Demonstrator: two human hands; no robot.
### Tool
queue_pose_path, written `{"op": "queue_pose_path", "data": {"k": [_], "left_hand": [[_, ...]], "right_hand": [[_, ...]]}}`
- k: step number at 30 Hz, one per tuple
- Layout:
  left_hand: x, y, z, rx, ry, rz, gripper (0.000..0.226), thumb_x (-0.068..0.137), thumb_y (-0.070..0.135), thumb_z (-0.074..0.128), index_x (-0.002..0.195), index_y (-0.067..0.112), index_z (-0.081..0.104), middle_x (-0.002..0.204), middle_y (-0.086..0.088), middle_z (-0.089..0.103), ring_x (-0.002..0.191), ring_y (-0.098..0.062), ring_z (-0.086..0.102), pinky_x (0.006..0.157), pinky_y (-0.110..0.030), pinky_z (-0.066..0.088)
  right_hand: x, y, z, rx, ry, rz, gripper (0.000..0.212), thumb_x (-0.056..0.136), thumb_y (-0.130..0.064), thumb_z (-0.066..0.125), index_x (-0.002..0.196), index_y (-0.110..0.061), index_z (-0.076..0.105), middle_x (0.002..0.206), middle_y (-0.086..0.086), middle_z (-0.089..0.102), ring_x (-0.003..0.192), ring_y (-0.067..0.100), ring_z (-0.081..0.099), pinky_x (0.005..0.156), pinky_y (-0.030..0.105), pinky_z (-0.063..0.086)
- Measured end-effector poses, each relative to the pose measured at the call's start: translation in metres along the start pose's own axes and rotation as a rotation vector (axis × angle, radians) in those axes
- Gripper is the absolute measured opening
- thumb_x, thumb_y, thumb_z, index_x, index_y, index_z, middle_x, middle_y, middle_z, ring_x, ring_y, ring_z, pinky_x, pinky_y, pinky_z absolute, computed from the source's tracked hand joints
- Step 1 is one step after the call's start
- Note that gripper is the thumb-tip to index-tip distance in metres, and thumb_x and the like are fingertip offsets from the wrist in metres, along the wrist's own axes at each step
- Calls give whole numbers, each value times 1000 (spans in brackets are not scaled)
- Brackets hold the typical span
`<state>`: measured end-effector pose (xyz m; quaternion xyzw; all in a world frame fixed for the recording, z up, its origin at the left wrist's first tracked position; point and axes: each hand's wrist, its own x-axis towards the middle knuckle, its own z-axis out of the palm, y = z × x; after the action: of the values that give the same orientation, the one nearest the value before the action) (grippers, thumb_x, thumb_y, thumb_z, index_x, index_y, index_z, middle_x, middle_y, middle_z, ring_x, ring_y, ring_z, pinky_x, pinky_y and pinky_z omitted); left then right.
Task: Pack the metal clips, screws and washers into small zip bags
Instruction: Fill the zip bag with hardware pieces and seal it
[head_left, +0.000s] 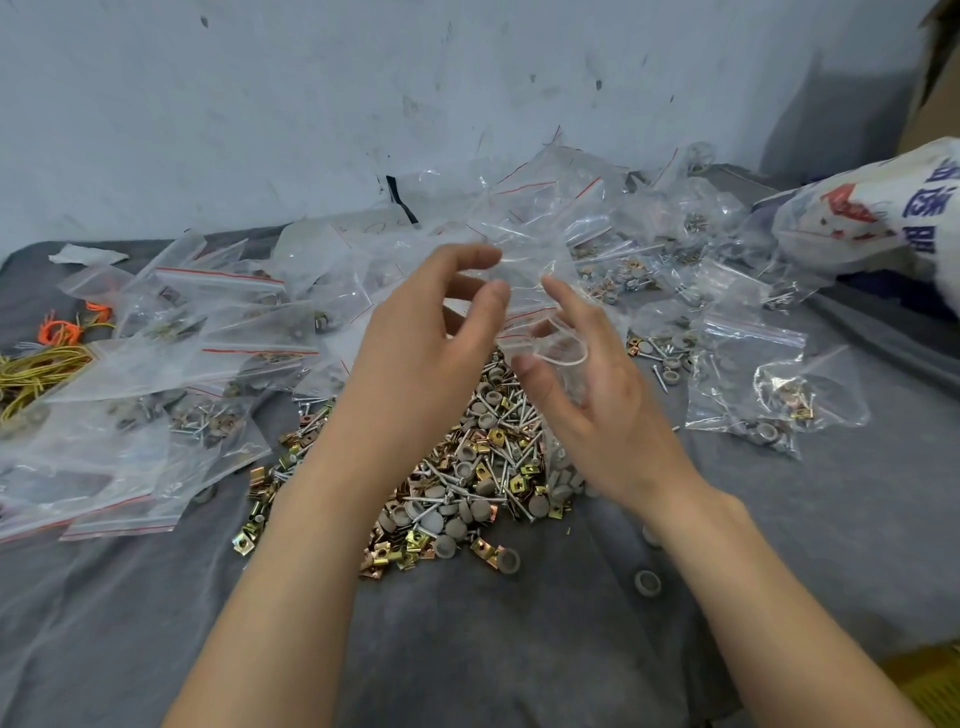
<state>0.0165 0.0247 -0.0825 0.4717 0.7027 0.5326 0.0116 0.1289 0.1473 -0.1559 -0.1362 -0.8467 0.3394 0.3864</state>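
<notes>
Bag-opening step; bag seemingly empty. At 12 o'clock above the heap of brass-coloured metal clips, silver screws and grey round washers (467, 467): 1 small clear zip bag with red seal line (553, 345). Pinching its rounded mouth, the right hand (597, 410), thumb against fingers. Curled toward its top from 10 o'clock, thumb and forefinger of the left hand (415, 353); grip impossible to tell. Next, probably: spread the mouth wide, then scoop hardware in.
</notes>
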Motion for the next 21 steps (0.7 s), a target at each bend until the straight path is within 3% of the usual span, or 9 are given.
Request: {"op": "queue_pose_path", "data": {"k": [3, 5, 7, 10, 13, 18, 21], "left_hand": [[2, -15, -8, 38, 7, -64, 23, 100, 36, 52, 122, 38, 55, 99, 12, 68, 77, -2, 67, 60, -24, 56], [0, -30, -8, 145, -79, -143, 26, 100, 39, 50, 126, 38, 51, 100, 14, 66, 79, 0, 66, 62, -25, 57], [-6, -46, -3, 290, -197, -194, 31, 100, 40, 49, 131, 33, 50, 100, 15, 63, 83, 0, 63, 73, -28, 56], [-15, -60, 10, 444, -334, -207, 30, 102, 34, 49, 130, 26, 52, 103, 12, 61, 86, -3, 61, 83, -29, 52], [-19, -66, 21, 535, -423, -184, 26, 100, 33, 52, 124, 24, 58, 107, 9, 64, 93, -8, 61, 87, -31, 52], [-23, -68, 28, 703, -512, -95, 28, 96, 36, 57, 124, 32, 59, 118, 3, 52, 115, -17, 49, 97, -34, 44], [-22, -68, 30, 766, -512, -48, 30, 96, 37, 58, 126, 33, 58, 120, 3, 52, 117, -19, 48, 97, -34, 41]], "right_hand": [[0, 0, 0, 18, 6, 13, 61, 100, -63, 46, 153, -44, 23, 126, -41, 42, 121, -20, 43, 95, 21, 44], [0, -1, -1, 32, 12, 22, 61, 99, -66, 44, 153, -46, 22, 125, -52, 36, 120, -26, 40, 93, 29, 51], [1, -1, -2, 38, 24, 24, 63, 97, -69, 42, 153, -46, 23, 124, -58, 32, 120, -27, 38, 94, 24, 47], [2, 0, -3, 60, 53, 18, 64, 98, -67, 44, 154, -43, 25, 123, -59, 33, 116, -29, 40, 84, 5, 43], [3, 1, -4, 77, 77, 29, 63, 99, -63, 47, 154, -40, 27, 122, -59, 34, 122, -27, 38, 86, -5, 33], [4, 2, -6, 70, 73, 40, 64, 99, -64, 46, 155, -39, 27, 129, -50, 35, 127, -25, 36, 93, -2, 32], [3, 2, -6, 55, 57, 49, 65, 98, -66, 45, 155, -41, 25, 136, -48, 30, 131, -23, 33, 103, 13, 37]]}}
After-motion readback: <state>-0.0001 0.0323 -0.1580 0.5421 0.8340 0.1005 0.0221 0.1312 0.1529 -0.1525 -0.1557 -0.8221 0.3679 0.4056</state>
